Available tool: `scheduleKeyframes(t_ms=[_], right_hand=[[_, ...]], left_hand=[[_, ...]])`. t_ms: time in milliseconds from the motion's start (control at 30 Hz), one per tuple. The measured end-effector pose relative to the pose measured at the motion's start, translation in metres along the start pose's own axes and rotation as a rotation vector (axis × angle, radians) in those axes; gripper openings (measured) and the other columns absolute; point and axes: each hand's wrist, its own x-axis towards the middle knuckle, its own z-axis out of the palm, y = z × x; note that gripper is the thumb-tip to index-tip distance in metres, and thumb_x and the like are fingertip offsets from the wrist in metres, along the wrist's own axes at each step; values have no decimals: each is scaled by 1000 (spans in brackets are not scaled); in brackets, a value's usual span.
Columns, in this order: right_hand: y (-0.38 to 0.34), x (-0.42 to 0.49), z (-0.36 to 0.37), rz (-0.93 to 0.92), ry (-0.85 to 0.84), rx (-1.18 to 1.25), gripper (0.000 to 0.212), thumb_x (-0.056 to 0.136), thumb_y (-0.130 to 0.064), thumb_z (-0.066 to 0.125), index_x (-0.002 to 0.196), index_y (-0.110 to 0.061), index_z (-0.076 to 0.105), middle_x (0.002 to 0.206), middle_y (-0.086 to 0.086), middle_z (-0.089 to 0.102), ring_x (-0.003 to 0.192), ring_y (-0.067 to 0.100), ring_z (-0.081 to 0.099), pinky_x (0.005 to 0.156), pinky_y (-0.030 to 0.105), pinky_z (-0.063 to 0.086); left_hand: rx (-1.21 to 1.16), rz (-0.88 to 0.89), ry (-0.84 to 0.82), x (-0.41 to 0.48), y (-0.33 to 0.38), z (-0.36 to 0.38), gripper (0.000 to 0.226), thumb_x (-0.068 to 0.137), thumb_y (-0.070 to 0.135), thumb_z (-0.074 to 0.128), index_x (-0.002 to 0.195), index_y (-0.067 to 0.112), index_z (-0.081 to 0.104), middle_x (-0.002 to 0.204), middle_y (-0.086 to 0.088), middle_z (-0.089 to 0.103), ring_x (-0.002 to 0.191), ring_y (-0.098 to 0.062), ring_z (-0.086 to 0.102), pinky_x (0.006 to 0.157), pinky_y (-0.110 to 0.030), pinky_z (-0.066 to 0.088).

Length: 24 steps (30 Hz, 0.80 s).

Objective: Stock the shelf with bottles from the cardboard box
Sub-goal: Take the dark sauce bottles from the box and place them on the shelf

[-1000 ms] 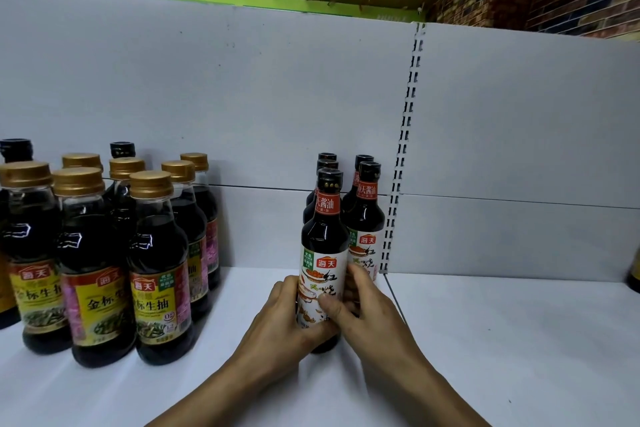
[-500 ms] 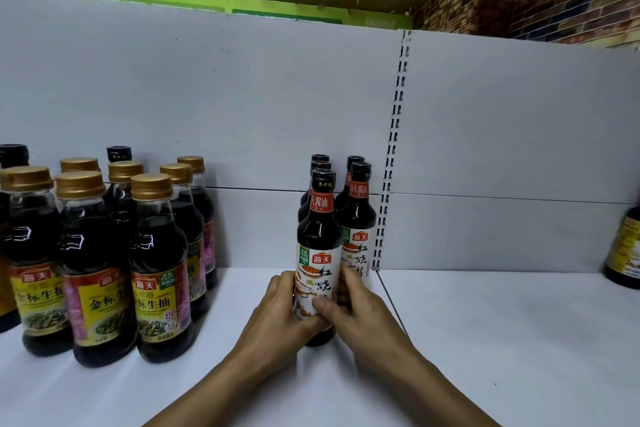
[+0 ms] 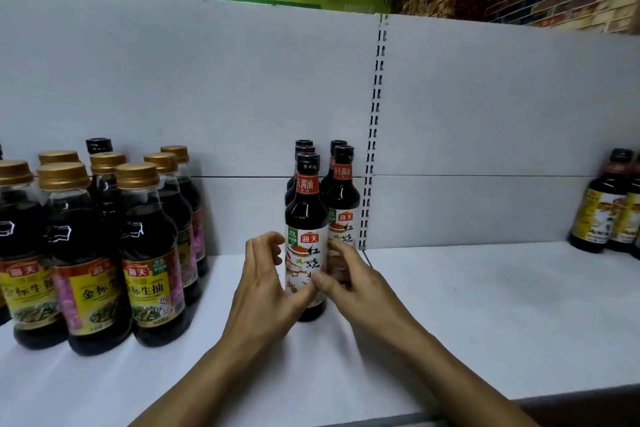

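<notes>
A dark sauce bottle (image 3: 307, 204) with a black cap and a white label stands upright on the white shelf (image 3: 485, 308), at the front of a small cluster of matching bottles (image 3: 343, 191). My right hand (image 3: 351, 282) holds its lower label, thumb in front and fingers round the right side. My left hand (image 3: 265, 288) is at the bottle's left. Its thumb touches the label's bottom and its curved fingers stand a little off the glass. The cardboard box is out of view.
Several gold-capped bottles with yellow labels (image 3: 149, 253) crowd the shelf's left part. More dark bottles (image 3: 604, 215) stand at the far right. A slotted upright (image 3: 375, 135) splits the grey back panel just right of the cluster. Bare shelf lies between cluster and right bottles.
My left hand's fingers have come off the front bottle, leaving only the thumb on it. The bottle stays where it stood. The camera has turned slightly right and shows the right-hand bottles.
</notes>
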Motion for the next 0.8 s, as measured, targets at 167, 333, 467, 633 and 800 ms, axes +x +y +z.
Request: scheduleKeyframes(t_ms=[167,333,467,633,800], right_hand=[[-12,-25,-16,32,36,-43,49,99,-43,61,143,-43,40,114,-33,57,97,-23,58,79,2,46],[-7,-60,-40,97,107,-90,50,98,-45,60,145,-39,44,132,-18,58,109,0,62,98,27,53],[-4,-79,-60,129,169,-103,46,98,-44,61,142,-38,48,134,-15,59,112,1,62,100,27,53],[0,-107,-90,163,275,-112,40,100,-34,60,139,-37,52,130,-15,62,110,-2,63,95,17,52],[14,-157,-125,247,400,-140,38,100,-31,59,137,-37,54,129,-17,63,110,-2,63,98,21,52]], left_hand=[[-14,207,58,-5,9,-8,34,88,30,75,110,26,49,97,17,50,92,3,53,72,-6,40],[-1,321,-32,-10,25,-14,26,96,49,57,105,25,57,87,14,59,79,1,56,68,-8,39],[2,342,-290,-14,65,-2,43,89,56,55,124,32,55,109,16,64,92,2,62,75,-10,47],[-135,456,-435,-30,108,40,42,96,47,58,136,38,48,122,22,56,116,2,56,89,-20,53],[-284,458,-516,-52,137,84,43,96,43,61,137,41,47,131,24,50,120,3,55,90,-20,54]])
